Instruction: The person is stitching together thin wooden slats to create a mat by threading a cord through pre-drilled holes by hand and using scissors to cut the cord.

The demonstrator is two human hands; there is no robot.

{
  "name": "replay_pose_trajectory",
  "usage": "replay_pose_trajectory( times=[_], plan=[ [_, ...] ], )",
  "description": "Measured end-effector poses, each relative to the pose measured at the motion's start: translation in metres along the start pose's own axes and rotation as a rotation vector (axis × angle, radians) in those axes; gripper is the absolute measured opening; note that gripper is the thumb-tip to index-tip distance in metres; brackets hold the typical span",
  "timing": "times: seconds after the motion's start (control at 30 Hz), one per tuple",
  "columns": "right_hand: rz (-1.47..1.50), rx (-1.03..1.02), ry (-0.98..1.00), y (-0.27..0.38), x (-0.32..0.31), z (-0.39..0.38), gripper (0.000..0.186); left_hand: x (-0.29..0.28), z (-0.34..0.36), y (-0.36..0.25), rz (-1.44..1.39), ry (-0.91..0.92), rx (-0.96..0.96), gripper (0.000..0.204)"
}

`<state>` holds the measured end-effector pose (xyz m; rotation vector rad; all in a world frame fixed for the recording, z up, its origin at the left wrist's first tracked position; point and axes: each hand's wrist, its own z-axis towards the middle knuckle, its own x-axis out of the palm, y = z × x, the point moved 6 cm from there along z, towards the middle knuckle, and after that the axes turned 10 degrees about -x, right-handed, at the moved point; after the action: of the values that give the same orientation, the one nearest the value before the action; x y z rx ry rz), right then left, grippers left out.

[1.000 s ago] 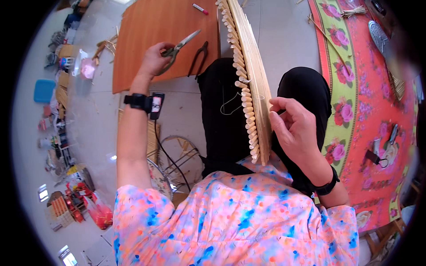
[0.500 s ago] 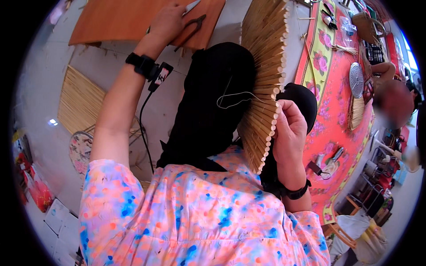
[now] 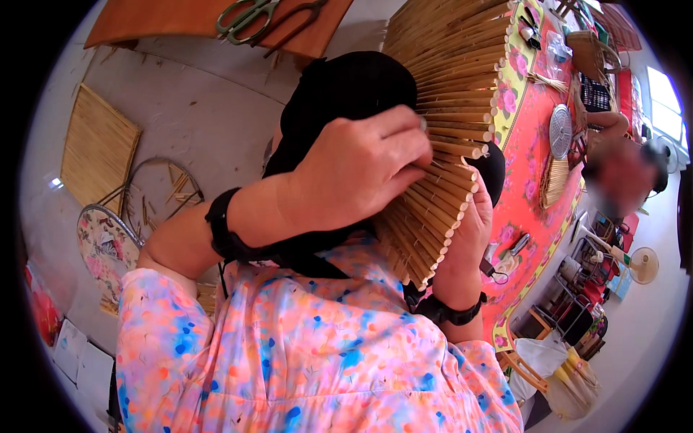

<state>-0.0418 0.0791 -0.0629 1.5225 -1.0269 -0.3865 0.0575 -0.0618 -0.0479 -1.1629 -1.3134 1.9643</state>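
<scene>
A mat of thin straw-coloured sticks, bound side by side with thread, stands across my black-clad lap, its cut ends forming a zigzag right edge. My right hand grips that edge low down, partly hidden behind the sticks. Over the mat's left face is my left hand, thumb and fingers pinched together near a row of stitching; whatever they hold is hidden. Green-handled scissors lie on the brown wooden table, beside a dark two-legged metal tool.
On the left floor are another stick mat, a round-framed flowered stool and stick offcuts. A red flowered cloth spreads to the right, with a round metal lid and bundled sticks. Another person sits beyond it.
My left hand has left the scissors on the table and come down to the mat. The mat has tilted, showing more of its face. The loose thread loop no longer shows.
</scene>
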Motion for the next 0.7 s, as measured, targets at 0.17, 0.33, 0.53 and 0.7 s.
replay_pose_trajectory(
  times=[0.17, 0.33, 0.53, 0.7],
  plan=[
    [0.056, 0.004, -0.042, -0.004, -0.011, -0.002, 0.012, 0.023, -0.018, -0.001, -0.180, 0.092, -0.026, 0.028],
    [0.132, 0.156, -0.157, -0.005, -0.017, -0.009, 0.017, 0.029, -0.020, -0.001, -0.196, 0.118, 0.009, 0.037],
    [0.288, 0.294, -0.342, -0.021, -0.029, -0.015, 0.024, 0.020, -0.004, 0.003, -0.262, 0.088, -0.036, 0.029],
    [0.324, 0.236, -0.263, -0.028, -0.043, -0.011, 0.024, 0.006, 0.010, 0.005, -0.138, -0.034, -0.096, 0.021]
  ],
)
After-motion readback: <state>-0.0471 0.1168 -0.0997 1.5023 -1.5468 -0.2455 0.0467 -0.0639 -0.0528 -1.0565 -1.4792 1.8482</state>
